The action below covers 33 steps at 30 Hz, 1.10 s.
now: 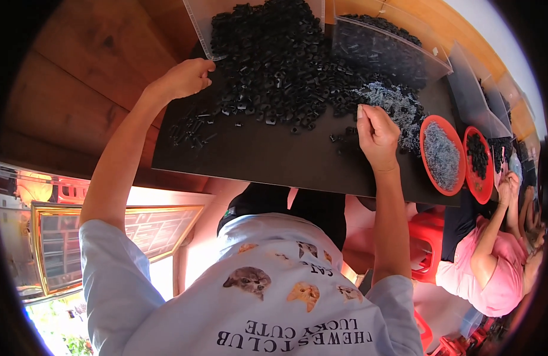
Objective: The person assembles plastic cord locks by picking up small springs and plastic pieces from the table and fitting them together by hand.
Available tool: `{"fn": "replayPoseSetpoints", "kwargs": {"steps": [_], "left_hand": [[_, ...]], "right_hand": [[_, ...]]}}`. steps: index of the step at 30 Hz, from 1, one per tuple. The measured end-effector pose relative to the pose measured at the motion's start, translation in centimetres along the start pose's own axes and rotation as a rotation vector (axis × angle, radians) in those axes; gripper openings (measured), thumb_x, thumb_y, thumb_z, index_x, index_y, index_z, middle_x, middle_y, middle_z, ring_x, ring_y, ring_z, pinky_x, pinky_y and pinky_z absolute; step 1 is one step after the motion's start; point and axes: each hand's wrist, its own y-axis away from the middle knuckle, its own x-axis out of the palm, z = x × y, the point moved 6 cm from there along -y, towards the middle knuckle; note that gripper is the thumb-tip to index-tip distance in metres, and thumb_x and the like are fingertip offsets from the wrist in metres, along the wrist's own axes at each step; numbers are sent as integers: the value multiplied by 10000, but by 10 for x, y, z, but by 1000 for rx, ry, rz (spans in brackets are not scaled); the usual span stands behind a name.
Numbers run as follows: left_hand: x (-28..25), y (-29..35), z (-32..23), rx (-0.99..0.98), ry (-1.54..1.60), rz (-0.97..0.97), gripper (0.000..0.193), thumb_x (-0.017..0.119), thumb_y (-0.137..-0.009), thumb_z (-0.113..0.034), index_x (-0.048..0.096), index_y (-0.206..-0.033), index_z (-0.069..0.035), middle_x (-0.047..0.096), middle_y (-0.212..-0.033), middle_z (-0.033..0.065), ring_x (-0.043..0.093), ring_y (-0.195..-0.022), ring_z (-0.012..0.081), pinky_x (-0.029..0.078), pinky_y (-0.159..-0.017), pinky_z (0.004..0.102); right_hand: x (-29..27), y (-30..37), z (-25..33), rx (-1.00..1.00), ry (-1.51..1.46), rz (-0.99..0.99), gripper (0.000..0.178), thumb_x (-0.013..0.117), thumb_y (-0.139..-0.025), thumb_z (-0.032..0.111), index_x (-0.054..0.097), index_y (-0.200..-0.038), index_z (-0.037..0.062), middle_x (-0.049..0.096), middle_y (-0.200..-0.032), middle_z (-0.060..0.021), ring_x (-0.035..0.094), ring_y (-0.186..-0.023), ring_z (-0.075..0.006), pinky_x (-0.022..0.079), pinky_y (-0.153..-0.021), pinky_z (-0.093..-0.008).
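My left hand is closed, its fingers curled at the left edge of a heap of small black plastic parts. Whatever it may hold is hidden. Thumb and fingers of my right hand are pinched together beside a pile of small silvery metal pieces, perhaps screws or pins. Anything between those fingertips is too small to make out. Below my left hand lie several thin, dark, slender pieces on the dark tabletop. A few loose black parts sit just left of my right hand.
Clear plastic bins of black parts line the table's back. At right, a red bowl holds silvery pieces, and another red bowl holds black parts. A co-worker in pink works at far right, near a red stool.
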Motion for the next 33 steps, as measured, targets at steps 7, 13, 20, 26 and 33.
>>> {"fn": "replayPoseSetpoints", "kwargs": {"steps": [7,13,20,26,33], "left_hand": [[26,4,-17,47,-294,163,477,702,-790,-181,527,-1201,-11,587,-977,133,579,-961,297,471,-811,398],[30,-12,-39,53,-165,90,325,652,-848,-192,574,-1099,0,642,-974,192,608,-991,375,482,-823,439],[2,-26,-1,40,-145,-213,166,542,-889,-119,603,-1006,-19,656,-925,187,622,-880,381,493,-741,430],[17,-36,24,-170,-415,-92,200,518,-842,-113,590,-974,20,627,-1001,236,587,-998,417,472,-809,520],[29,-42,2,-154,-433,-52,259,518,-854,-115,590,-1072,6,617,-1074,235,579,-1028,408,473,-841,498]], "right_hand": [[0,0,-3,9,13,-4,63,651,-815,-52,640,-864,-15,554,-646,-84,503,-471,-153,395,-443,-275],[-1,-2,-3,43,-23,-10,73,652,-814,-54,647,-873,-11,538,-632,-73,474,-461,-133,367,-434,-265],[-1,-3,4,47,-31,32,84,658,-806,-66,647,-873,-16,517,-619,-59,452,-464,-117,351,-434,-254],[2,-1,-1,75,-56,46,90,655,-809,-70,647,-884,-20,519,-621,-60,456,-473,-120,354,-441,-256],[6,1,-6,105,-65,71,89,657,-814,-60,649,-891,-17,521,-627,-59,458,-479,-121,354,-449,-256]]}}
